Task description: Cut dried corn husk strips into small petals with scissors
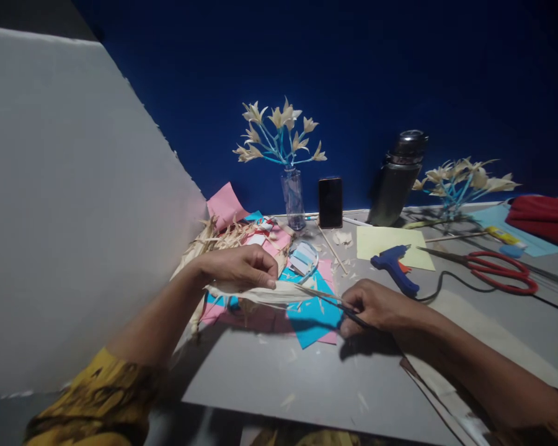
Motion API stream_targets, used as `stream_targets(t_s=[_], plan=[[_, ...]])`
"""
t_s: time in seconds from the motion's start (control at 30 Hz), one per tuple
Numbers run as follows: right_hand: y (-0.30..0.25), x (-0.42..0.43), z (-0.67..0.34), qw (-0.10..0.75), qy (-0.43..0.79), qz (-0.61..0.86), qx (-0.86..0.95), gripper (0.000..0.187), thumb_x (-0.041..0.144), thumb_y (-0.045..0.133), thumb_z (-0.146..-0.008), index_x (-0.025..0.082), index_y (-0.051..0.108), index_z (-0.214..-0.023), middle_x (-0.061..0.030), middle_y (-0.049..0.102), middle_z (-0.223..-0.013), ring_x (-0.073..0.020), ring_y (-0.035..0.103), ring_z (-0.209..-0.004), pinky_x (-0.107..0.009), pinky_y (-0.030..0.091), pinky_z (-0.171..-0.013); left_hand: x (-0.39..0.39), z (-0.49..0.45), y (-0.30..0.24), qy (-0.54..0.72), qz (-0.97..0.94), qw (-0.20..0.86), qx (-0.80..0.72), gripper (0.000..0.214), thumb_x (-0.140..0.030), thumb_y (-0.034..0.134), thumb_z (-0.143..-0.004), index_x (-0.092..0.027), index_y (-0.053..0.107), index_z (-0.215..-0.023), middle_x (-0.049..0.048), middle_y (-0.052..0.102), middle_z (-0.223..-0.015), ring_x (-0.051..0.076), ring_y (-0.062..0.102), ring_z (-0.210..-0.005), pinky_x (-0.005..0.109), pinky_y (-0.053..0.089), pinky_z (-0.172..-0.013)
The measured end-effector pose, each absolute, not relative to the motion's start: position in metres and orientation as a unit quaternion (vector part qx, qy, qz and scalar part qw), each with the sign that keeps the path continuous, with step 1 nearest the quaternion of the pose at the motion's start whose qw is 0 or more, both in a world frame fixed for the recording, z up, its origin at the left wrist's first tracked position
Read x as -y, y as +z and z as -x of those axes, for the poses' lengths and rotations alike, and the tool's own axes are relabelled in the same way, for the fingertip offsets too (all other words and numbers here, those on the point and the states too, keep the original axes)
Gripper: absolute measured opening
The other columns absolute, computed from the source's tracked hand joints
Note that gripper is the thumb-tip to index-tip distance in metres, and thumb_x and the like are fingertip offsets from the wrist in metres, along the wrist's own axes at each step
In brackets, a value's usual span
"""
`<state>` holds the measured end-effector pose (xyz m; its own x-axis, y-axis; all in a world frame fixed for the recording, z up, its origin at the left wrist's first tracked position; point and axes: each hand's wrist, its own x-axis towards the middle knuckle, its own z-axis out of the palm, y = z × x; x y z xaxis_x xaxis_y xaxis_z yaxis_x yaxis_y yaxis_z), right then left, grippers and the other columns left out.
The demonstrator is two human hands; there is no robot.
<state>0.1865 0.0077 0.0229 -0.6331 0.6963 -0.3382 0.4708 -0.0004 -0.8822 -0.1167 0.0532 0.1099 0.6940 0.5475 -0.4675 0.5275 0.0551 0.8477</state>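
while the left hand (242, 266) pinches a pale husk strip (260, 295) between closed thumb and fingers, in the head view, the right hand (379, 303) has its fingers curled shut around the handles of dark scissors (357, 317), their blades reaching the strip's right end; how far the blades are parted i cannot tell. the strip stretches sideways above the table (260, 378), in front of the person. to cut cleanly, it probably wants to be held flat and lightly taut, fingertips clear of the blades, with short, even snips, since dry fibre may split. the grey surface carries scattered scraps (363, 401), with blue card (309, 325) and pink paper (327, 270) beneath the strip; rightward lie a glue gun (395, 269) overlapping a yellow sheet (367, 240) and red-handled scissors (502, 270). farther back, before a dark blue wall (400, 62), stand a clear vase (292, 195) of pale flowers (283, 118), a phone (330, 203) and a flask (395, 189); a white wall (74, 186) closes off the left, and the light is dim.
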Motion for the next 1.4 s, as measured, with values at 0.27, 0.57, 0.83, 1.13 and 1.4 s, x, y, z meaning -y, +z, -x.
stream_targets(t_s=[0.27, 0.57, 0.83, 1.13, 1.4], plan=[[0.018, -0.004, -0.184, 0.135, 0.596, 0.38, 0.694, 0.032, 0.039, 0.081, -0.064, 0.015, 0.061, -0.055, 0.0029, 0.051, -0.05, -0.0093, 0.042, -0.047, -0.023, 0.024, -0.044, -0.048, 0.116, 0.115, 0.02, -0.685, 0.614, -0.392, 0.031, -0.044, 0.075, -0.077, -0.014, 0.068, -0.071, -0.0024, 0.044, -0.054, 0.008, 0.032, -0.048, 0.022, 0.021, -0.043], [0.023, 0.001, -0.179, 0.12, 0.609, 0.392, 0.679, 0.025, 0.034, 0.081, -0.063, 0.015, 0.066, -0.058, 0.0024, 0.054, -0.049, -0.0092, 0.042, -0.045, -0.022, 0.024, -0.044, -0.049, 0.099, 0.11, -0.021, -0.686, 0.618, -0.384, 0.031, -0.045, 0.078, -0.072, -0.015, 0.069, -0.067, -0.0013, 0.045, -0.052, 0.01, 0.033, -0.047, 0.023, 0.024, -0.042], [0.023, 0.0, -0.18, 0.114, 0.599, 0.385, 0.693, 0.037, 0.042, 0.085, -0.06, 0.014, 0.063, -0.049, 0.0045, 0.044, -0.043, -0.0069, 0.034, -0.042, -0.023, 0.02, -0.042, -0.048, 0.103, 0.11, -0.044, -0.691, 0.614, -0.379, 0.03, -0.045, 0.077, -0.073, -0.016, 0.071, -0.069, -0.0006, 0.047, -0.053, 0.009, 0.032, -0.045, 0.024, 0.023, -0.042], [0.005, -0.008, -0.173, 0.35, 0.662, 0.329, 0.576, 0.044, 0.042, 0.084, -0.063, 0.013, 0.072, -0.094, -0.0077, 0.069, -0.089, -0.0194, 0.06, -0.078, -0.029, 0.049, -0.068, -0.027, 0.072, 0.07, 0.295, -0.663, 0.543, -0.423, 0.033, -0.043, 0.074, -0.076, -0.014, 0.066, -0.063, 0.0011, 0.055, -0.06, 0.012, 0.046, -0.059, 0.024, 0.037, -0.057], [0.006, -0.002, -0.157, 0.481, 0.667, 0.345, 0.453, 0.038, 0.037, 0.086, -0.062, 0.012, 0.069, -0.086, -0.0029, 0.066, -0.074, -0.0179, 0.06, -0.069, -0.03, 0.049, -0.07, -0.002, 0.022, 0.013, 0.432, -0.559, 0.519, -0.482, 0.039, -0.047, 0.075, -0.074, -0.015, 0.06, -0.057, -0.0013, 0.047, -0.06, 0.011, 0.041, -0.058, 0.024, 0.034, -0.056]])
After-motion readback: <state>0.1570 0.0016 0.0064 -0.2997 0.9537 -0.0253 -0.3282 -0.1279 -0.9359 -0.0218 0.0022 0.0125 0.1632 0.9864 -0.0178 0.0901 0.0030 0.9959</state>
